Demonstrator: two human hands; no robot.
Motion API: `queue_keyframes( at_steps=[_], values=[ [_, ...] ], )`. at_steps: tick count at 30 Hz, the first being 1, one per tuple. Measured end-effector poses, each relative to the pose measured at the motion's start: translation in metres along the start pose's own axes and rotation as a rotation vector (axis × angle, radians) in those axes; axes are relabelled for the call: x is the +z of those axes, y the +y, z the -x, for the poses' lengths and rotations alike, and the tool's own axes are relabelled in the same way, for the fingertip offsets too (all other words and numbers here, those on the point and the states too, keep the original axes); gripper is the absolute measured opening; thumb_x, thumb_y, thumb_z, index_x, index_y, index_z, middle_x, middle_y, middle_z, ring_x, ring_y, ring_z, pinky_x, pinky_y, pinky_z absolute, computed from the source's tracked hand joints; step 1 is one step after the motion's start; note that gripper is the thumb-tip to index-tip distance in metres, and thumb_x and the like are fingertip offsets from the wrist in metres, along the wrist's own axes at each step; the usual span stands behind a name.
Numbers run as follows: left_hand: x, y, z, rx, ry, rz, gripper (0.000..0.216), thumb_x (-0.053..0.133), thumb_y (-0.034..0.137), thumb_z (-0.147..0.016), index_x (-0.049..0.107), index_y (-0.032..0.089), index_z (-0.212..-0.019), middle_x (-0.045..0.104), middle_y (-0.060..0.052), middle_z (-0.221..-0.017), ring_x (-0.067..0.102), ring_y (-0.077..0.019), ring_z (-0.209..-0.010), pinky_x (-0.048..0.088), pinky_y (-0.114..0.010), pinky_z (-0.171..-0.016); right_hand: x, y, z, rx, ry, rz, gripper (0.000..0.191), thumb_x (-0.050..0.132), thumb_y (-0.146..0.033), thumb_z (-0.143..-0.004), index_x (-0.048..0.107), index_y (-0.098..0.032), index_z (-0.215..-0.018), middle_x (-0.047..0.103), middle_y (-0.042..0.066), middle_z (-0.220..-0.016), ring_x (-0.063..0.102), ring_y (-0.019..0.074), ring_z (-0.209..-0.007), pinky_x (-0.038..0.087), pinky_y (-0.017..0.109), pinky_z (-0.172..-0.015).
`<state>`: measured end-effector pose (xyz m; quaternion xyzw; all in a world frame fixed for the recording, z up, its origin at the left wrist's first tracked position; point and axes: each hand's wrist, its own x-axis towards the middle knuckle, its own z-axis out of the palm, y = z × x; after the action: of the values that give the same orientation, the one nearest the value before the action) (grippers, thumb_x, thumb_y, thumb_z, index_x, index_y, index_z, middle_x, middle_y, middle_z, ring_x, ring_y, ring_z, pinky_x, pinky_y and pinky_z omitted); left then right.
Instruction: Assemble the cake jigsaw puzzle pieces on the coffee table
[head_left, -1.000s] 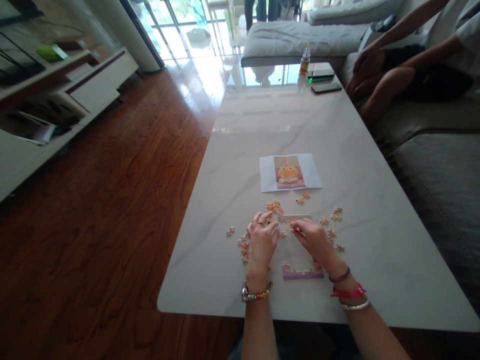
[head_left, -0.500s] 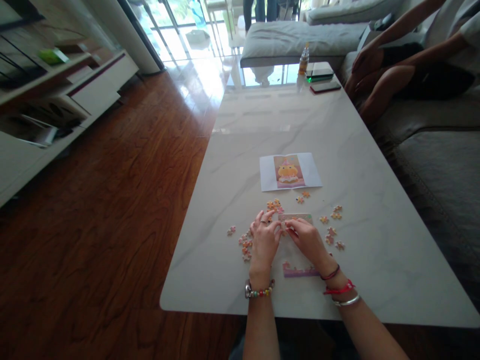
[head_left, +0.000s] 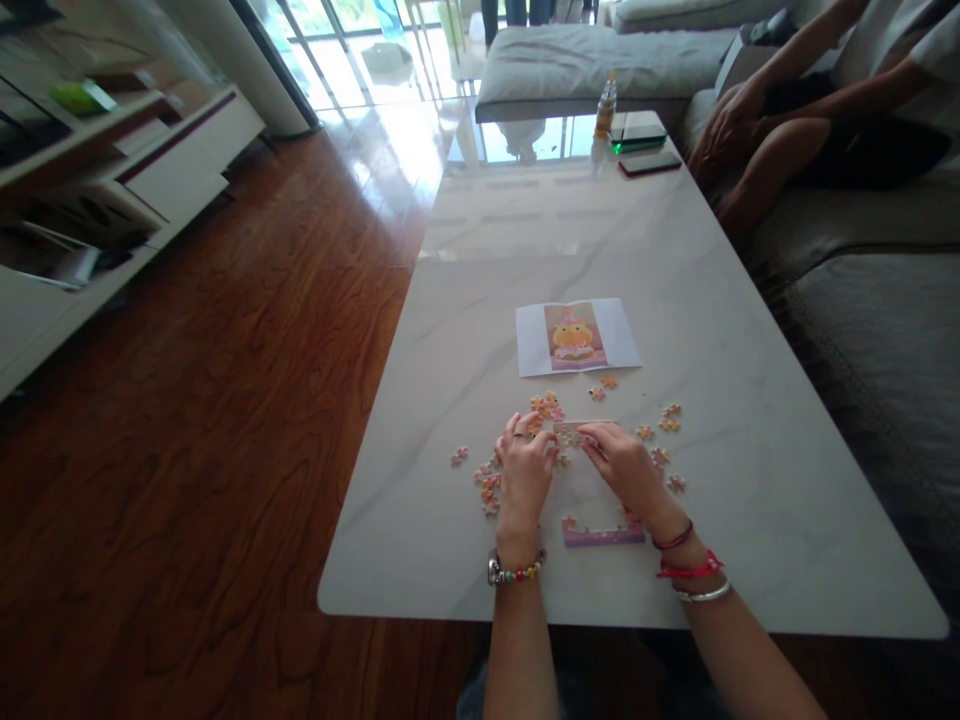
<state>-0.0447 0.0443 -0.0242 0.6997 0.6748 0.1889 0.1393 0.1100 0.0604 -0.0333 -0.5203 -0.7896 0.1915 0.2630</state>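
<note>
My left hand [head_left: 523, 475] is closed, thumb and index finger together beside the left end of a joined jigsaw strip [head_left: 568, 428]; anything between those fingertips is too small to make out. My right hand [head_left: 622, 468] pinches at the lower edge of that strip and covers its right part. Just below the strip, near my left fingertips, lies a loose jigsaw piece [head_left: 564, 461]. Closer to me is a second joined strip, the purple-edged bottom row [head_left: 602, 537], its right end near my right wrist.
Loose pieces lie left of my left hand [head_left: 489, 487], above it [head_left: 546, 404] and to the right [head_left: 670, 419]. A folded sheet with a printed picture [head_left: 576, 338] lies beyond. Farther off are a bottle [head_left: 605, 105] and phones [head_left: 649, 163]. A person [head_left: 795, 140] sits on the right.
My right hand has shifted slightly right along the upper strip, away from my left fingertips. My left hand stays nearly in place. The view has tipped a little.
</note>
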Motion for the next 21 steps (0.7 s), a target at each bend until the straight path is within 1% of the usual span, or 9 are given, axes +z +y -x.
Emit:
queue_keyframes(
  at_steps=[5, 9, 11, 14, 17, 19, 21],
  values=[
    [0.0, -0.002, 0.0, 0.087, -0.02, 0.04, 0.014, 0.049, 0.024, -0.079, 0.061, 0.028, -0.086, 0.045, -0.001, -0.123, 0.029, -0.0224, -0.122, 0.033, -0.042, -0.095, 0.003, -0.005, 0.001, -0.024, -0.058, -0.071, 0.027, 0.046, -0.018, -0.081, 0.054, -0.019, -0.106, 0.061, 0.008, -0.101, 0.057, 0.0193, -0.091, 0.046, 0.033, -0.079],
    [-0.001, -0.006, 0.001, 0.121, -0.024, 0.048, 0.016, 0.047, 0.025, -0.08, 0.061, 0.029, -0.089, 0.044, -0.001, -0.124, 0.027, -0.0226, -0.123, 0.032, -0.043, -0.095, 0.005, -0.01, 0.002, -0.015, -0.121, -0.129, 0.025, 0.047, -0.019, -0.08, 0.056, -0.018, -0.104, 0.062, 0.007, -0.092, 0.058, 0.018, -0.084, 0.047, 0.031, -0.073],
    [-0.001, -0.007, 0.001, 0.125, -0.024, 0.055, 0.017, 0.046, 0.025, -0.081, 0.06, 0.03, -0.09, 0.044, -0.001, -0.123, 0.027, -0.0223, -0.123, 0.032, -0.043, -0.095, 0.006, -0.012, 0.001, 0.01, -0.122, -0.164, 0.023, 0.049, -0.019, -0.079, 0.058, -0.018, -0.1, 0.063, 0.006, -0.084, 0.058, 0.0165, -0.077, 0.047, 0.029, -0.069],
    [-0.003, -0.006, 0.001, 0.136, -0.024, 0.076, 0.019, 0.047, 0.023, -0.08, 0.059, 0.029, -0.093, 0.046, -0.002, -0.12, 0.031, -0.0204, -0.12, 0.033, -0.04, -0.094, 0.005, -0.015, -0.001, 0.075, -0.085, -0.225, 0.019, 0.053, -0.02, -0.076, 0.062, -0.018, -0.093, 0.064, 0.004, -0.077, 0.058, 0.0144, -0.067, 0.046, 0.026, -0.063],
    [-0.004, -0.003, -0.001, 0.139, -0.045, 0.101, 0.021, 0.048, 0.019, -0.08, 0.058, 0.028, -0.096, 0.05, -0.003, -0.111, 0.039, -0.0179, -0.112, 0.036, -0.036, -0.092, 0.005, -0.017, -0.002, 0.186, -0.046, -0.28, 0.014, 0.055, -0.021, -0.074, 0.065, -0.018, -0.084, 0.066, 0.004, -0.075, 0.058, 0.0141, -0.063, 0.045, 0.025, -0.06],
    [-0.005, -0.002, -0.001, 0.116, -0.041, 0.102, 0.022, 0.048, 0.019, -0.079, 0.057, 0.028, -0.098, 0.051, -0.003, -0.109, 0.041, -0.0177, -0.109, 0.037, -0.035, -0.09, 0.006, -0.019, -0.002, 0.271, -0.013, -0.296, 0.013, 0.055, -0.022, -0.073, 0.066, -0.018, -0.078, 0.067, 0.004, -0.074, 0.059, 0.015, -0.063, 0.046, 0.026, -0.061],
    [-0.004, 0.0, 0.0, 0.072, -0.01, 0.09, 0.024, 0.05, 0.02, -0.079, 0.055, 0.027, -0.101, 0.05, -0.004, -0.11, 0.041, -0.0185, -0.109, 0.037, -0.037, -0.09, 0.007, -0.02, -0.003, 0.356, 0.018, -0.334, 0.014, 0.056, -0.024, -0.072, 0.066, -0.017, -0.079, 0.067, 0.005, -0.073, 0.06, 0.0158, -0.063, 0.047, 0.027, -0.061]
  ],
)
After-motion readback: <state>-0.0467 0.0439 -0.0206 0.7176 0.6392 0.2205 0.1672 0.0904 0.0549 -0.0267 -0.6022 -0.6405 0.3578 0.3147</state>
